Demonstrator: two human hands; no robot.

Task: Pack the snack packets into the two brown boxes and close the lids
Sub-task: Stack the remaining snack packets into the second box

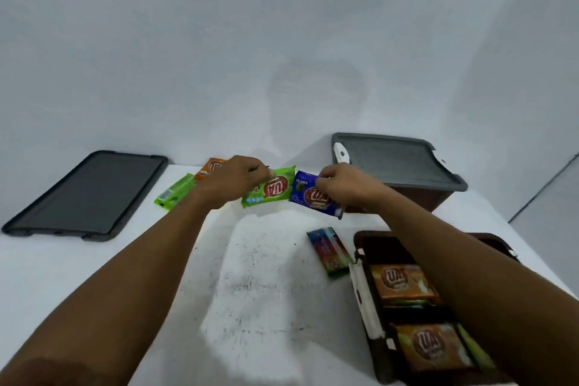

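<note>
My left hand (pixel 232 180) grips a green snack packet (pixel 271 189) at the far middle of the white table. My right hand (pixel 340 180) pinches the top edge of a blue snack packet (pixel 316 197) just right of it. An orange packet (pixel 210 168) and a slim green packet (pixel 174 191) lie behind my left hand. A dark multicoloured packet (pixel 329 251) lies flat beside the open brown box (pixel 360 241) at the near right, which holds orange packets (pixel 398 280). A second brown box (pixel 438 197) with a grey lid (pixel 391 157) on it stands at the far right.
A loose dark grey lid (pixel 84 194) lies flat at the table's far left. The white table (pixel 257 285) meets a pale wall behind. My right forearm crosses over the open box and hides part of it.
</note>
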